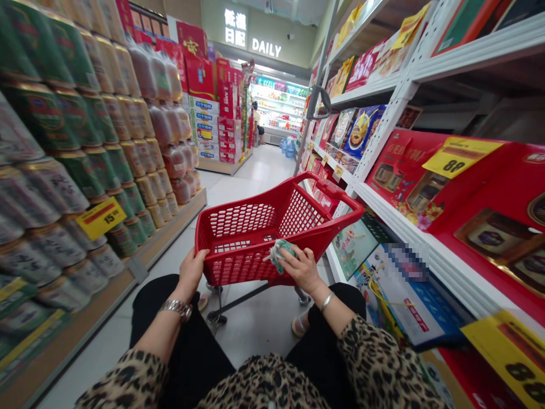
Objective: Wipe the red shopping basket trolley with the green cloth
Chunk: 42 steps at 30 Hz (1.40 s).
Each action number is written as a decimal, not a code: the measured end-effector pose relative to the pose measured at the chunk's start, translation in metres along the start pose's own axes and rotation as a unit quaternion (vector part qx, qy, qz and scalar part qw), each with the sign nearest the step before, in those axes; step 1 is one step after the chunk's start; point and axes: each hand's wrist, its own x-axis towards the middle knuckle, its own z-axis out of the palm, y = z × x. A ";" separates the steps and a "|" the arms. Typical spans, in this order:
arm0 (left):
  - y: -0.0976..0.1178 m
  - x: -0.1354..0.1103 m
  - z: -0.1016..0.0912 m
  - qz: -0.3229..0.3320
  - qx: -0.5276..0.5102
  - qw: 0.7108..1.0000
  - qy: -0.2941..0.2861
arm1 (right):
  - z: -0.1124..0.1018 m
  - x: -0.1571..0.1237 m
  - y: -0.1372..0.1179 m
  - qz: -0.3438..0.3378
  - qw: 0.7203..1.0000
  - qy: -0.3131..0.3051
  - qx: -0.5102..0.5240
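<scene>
A red plastic shopping cart (238, 258) stands side-on right in front of me, its basket holding nothing that I can see. My left hand (193, 271) is closed round the near left corner of the basket rim. Pressed against the outer near side, right of the middle, my right hand (301, 266) has a crumpled white and green cloth (281, 254) bunched under its fingers. The cart's handle (336, 193) rises at the far right. Below the basket, the grey frame and wheels (218, 319) rest on the floor between my feet.
Stacked drink cans (72, 176) line the left on a low platform (149, 244). White shelves (392, 204) with red gift boxes (426, 176) run close on the right. Floor tiles (268, 165) lead back towards a lit refrigerated case (281, 113), where a person (258, 120) is partly visible.
</scene>
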 end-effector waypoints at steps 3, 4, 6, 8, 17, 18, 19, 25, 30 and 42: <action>0.001 -0.001 0.000 0.002 0.007 1.000 0.004 | -0.005 -0.010 0.018 0.008 1.000 -0.004 -0.028; 0.000 0.000 0.000 0.006 0.009 1.000 0.004 | -0.007 -0.015 0.024 0.017 0.999 -0.005 -0.036; -0.002 0.002 0.001 0.015 0.015 1.000 0.002 | -0.013 -0.024 0.038 0.034 0.998 -0.005 -0.050; -0.004 0.004 0.001 0.022 0.021 1.000 -0.001 | -0.019 -0.033 0.052 0.050 0.997 -0.005 -0.059; -0.005 0.004 0.001 0.019 0.021 1.000 -0.007 | -0.043 -0.061 0.084 0.156 0.978 0.008 -0.135; -0.006 0.004 0.001 0.016 0.022 1.000 -0.005 | -0.046 -0.061 0.086 0.179 0.972 0.020 -0.152; -0.006 0.005 0.002 0.012 0.023 1.000 -0.003 | -0.049 -0.059 0.088 0.203 0.964 0.038 -0.168; -0.008 0.006 0.004 0.001 0.013 1.000 0.008 | -0.050 -0.042 0.090 0.318 0.926 0.100 -0.178; -0.001 -0.003 0.004 -0.002 0.016 1.000 0.003 | -0.024 -0.039 0.055 0.322 0.936 0.081 -0.118; -0.015 0.003 0.007 0.025 0.037 0.999 0.005 | 0.011 -0.019 -0.034 0.241 0.970 0.024 -0.001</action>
